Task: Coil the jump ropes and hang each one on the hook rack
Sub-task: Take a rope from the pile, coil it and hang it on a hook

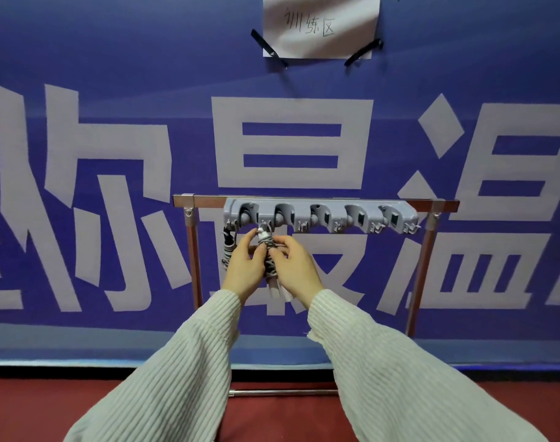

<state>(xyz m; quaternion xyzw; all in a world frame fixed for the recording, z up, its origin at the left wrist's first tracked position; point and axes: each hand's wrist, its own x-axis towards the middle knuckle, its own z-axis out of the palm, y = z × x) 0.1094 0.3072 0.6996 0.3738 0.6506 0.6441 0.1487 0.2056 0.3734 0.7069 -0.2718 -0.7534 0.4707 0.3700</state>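
Note:
A grey hook rack (pixel 320 215) with several clips and small hooks is fixed to the top bar of a metal stand (pixel 427 272). One coiled grey jump rope (pixel 227 247) hangs from the leftmost hook. A second coiled jump rope (pixel 267 250) with white handles sits just under the second hook, between both hands. My left hand (pixel 243 266) pinches the bundle from the left, and my right hand (pixel 296 266) grips it from the right. The white handle ends stick out below my hands. I cannot tell whether its loop is over the hook.
A blue banner (pixel 112 90) with large pale characters hangs close behind the stand. A taped paper sign (pixel 320 27) is high on it. The stand's base bar (pixel 281 392) lies on the dark red floor (pixel 32 409).

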